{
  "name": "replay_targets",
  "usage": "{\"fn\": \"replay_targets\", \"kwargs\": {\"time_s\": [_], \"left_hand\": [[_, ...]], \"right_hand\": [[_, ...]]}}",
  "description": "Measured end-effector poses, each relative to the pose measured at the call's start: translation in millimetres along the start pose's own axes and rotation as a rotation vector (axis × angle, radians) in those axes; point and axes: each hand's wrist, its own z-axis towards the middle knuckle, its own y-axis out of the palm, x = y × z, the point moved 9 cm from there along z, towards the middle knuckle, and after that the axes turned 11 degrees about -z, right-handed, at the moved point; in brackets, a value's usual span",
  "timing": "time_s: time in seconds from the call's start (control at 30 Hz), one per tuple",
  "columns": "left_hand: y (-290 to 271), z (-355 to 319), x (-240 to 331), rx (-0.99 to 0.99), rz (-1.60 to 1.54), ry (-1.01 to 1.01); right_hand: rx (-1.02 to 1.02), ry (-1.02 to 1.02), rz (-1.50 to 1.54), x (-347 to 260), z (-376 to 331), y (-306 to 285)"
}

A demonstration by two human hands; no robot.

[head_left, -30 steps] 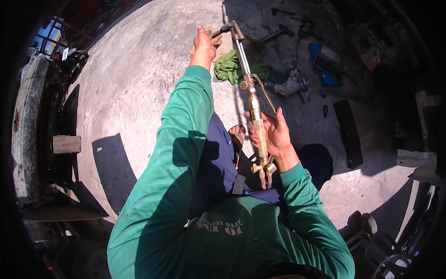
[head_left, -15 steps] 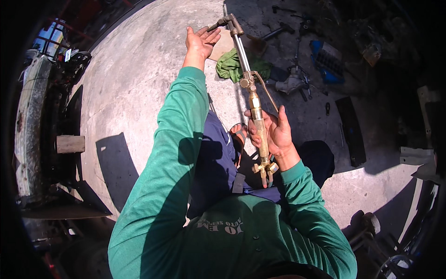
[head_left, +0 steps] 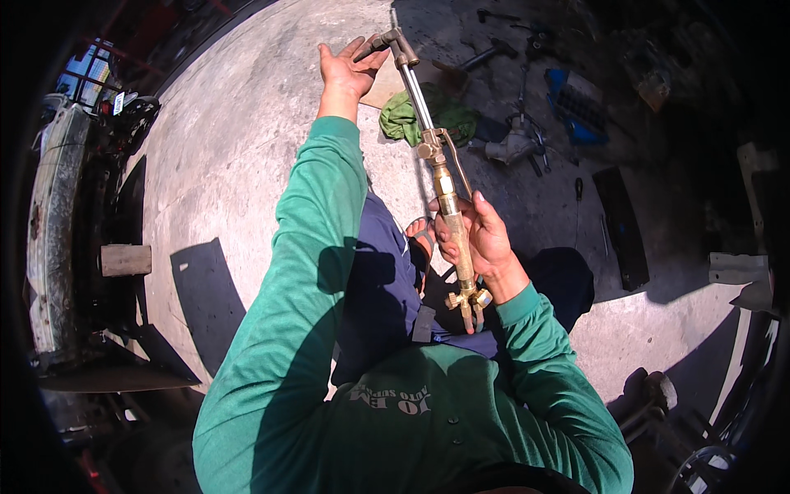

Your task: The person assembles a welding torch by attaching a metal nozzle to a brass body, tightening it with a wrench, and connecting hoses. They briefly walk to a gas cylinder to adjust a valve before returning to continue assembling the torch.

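A brass cutting torch (head_left: 462,239) with silvery tubes leans up and away from me, its angled head at the far left end. My right hand (head_left: 487,244) is closed round its knurled handle, below the lever and above the brass valve knobs. At the other end my left hand (head_left: 350,72) is open, palm up with fingers spread, close beside the torch's nozzle (head_left: 368,49). From this view I cannot tell whether the nozzle touches the fingers.
Beyond the torch a green cloth (head_left: 401,119) lies on the concrete. Farther right are a hammer (head_left: 490,53), a metal casting (head_left: 508,148), a blue tool case (head_left: 576,107) and a screwdriver (head_left: 578,189). A wood block (head_left: 126,260) sits by a long metal beam (head_left: 59,230) at left.
The torch's head and my left hand have shifted slightly up and to the left together. My right hand has tilted a little left, still round the handle.
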Motion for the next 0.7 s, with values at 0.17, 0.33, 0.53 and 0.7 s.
{"fn": "replay_targets", "kwargs": {"time_s": [0.17,0.33,0.53,0.7], "left_hand": [[43,-44,-56,-0.133,0.026,-0.313],[75,-100,-136,-0.428,0.304,-0.646],[93,-82,-140,-0.323,0.278,-0.393],[64,-45,-100,-0.142,0.49,-0.2]], "right_hand": [[-0.006,-0.103,0.077,-18,-1,2],[-0.006,-0.093,0.072,-27,8,-17],[0.422,-0.134,-0.764,-64,-20,-55],[0.227,-0.091,-1.884,-69,-64,11]]}}
